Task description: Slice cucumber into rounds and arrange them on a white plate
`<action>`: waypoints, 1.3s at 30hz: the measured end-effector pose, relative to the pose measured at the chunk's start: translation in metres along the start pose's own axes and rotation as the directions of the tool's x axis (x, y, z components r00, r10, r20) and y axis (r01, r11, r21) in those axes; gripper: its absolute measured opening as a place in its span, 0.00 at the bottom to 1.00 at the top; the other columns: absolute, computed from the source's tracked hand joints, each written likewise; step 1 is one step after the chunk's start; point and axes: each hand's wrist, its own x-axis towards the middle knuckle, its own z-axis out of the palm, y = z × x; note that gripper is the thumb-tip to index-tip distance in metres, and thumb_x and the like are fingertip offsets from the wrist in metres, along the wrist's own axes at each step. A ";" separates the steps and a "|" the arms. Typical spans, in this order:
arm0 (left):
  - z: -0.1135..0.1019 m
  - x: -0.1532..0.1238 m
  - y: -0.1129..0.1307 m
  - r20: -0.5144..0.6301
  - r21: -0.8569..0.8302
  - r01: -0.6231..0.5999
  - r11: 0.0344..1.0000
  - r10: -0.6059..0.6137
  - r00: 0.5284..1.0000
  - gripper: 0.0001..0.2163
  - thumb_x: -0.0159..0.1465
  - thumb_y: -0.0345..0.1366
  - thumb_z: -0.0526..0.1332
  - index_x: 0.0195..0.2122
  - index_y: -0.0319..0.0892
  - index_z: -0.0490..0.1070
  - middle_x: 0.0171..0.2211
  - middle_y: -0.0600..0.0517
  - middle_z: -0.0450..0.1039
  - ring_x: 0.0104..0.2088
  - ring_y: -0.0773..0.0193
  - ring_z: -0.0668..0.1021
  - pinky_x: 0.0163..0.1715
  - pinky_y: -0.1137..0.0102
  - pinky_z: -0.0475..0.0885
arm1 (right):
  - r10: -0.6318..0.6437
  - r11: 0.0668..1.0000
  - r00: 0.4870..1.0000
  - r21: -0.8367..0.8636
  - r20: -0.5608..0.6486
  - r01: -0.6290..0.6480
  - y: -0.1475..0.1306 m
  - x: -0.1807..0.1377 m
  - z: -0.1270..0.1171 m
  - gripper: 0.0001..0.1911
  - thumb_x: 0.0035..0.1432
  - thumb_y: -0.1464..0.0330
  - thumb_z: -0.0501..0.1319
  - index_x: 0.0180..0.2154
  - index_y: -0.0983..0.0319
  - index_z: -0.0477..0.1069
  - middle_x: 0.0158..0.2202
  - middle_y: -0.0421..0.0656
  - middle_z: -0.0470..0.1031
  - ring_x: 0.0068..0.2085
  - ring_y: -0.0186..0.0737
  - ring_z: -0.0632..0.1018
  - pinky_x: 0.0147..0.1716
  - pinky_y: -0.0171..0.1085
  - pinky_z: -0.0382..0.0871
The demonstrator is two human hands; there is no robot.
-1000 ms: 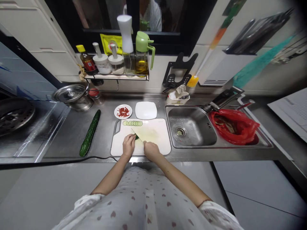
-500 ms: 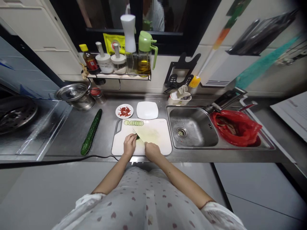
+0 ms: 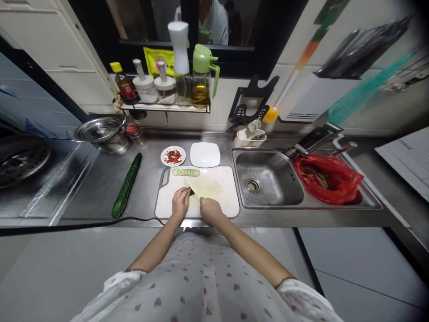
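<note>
We face a window [image 3: 191,18] with a dark frame, its panes nearly black, a pale, blurred shape [image 3: 219,27] showing in the right one. Below it we see a pale tiled wall [image 3: 223,103] and a thin shelf [image 3: 157,107]. On our left stand cream panels [image 3: 30,40] with a bluish panel [image 3: 27,94] beneath. The bench [image 3: 83,188] is steel, streaked with bright glints, a sink [image 3: 268,179] set into its right part. Under its front edge we find pale grey surfaces [image 3: 67,264], parted at right by a slanting dark gap [image 3: 308,259]; we cannot tell doors from floor.
</note>
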 end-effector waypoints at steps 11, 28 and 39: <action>0.000 0.000 -0.001 -0.035 -0.005 -0.033 0.999 0.033 0.999 0.10 0.66 0.31 0.55 0.41 0.43 0.76 0.42 0.47 0.76 0.45 0.60 0.75 0.47 0.63 0.71 | -0.009 1.000 1.000 -0.006 0.001 0.009 -0.002 0.004 -0.001 0.17 0.58 0.78 0.50 0.47 0.66 0.69 0.41 0.53 0.78 0.46 0.44 0.78 0.40 0.36 0.68; 0.000 0.000 -0.001 -0.025 -0.006 -0.051 0.999 0.051 0.998 0.10 0.67 0.32 0.54 0.42 0.43 0.75 0.43 0.46 0.75 0.45 0.60 0.75 0.46 0.63 0.71 | -0.014 1.000 1.000 -0.011 0.000 0.014 0.000 0.014 0.001 0.17 0.58 0.77 0.51 0.47 0.66 0.71 0.42 0.53 0.78 0.46 0.45 0.78 0.40 0.36 0.69; 0.002 0.000 -0.002 -0.032 -0.001 -0.041 0.999 0.041 0.999 0.10 0.67 0.33 0.54 0.42 0.44 0.75 0.42 0.46 0.75 0.44 0.60 0.75 0.46 0.62 0.71 | -0.014 1.000 1.000 0.006 -0.005 0.014 0.001 0.014 0.006 0.16 0.57 0.77 0.51 0.46 0.66 0.71 0.42 0.53 0.78 0.46 0.45 0.78 0.40 0.37 0.69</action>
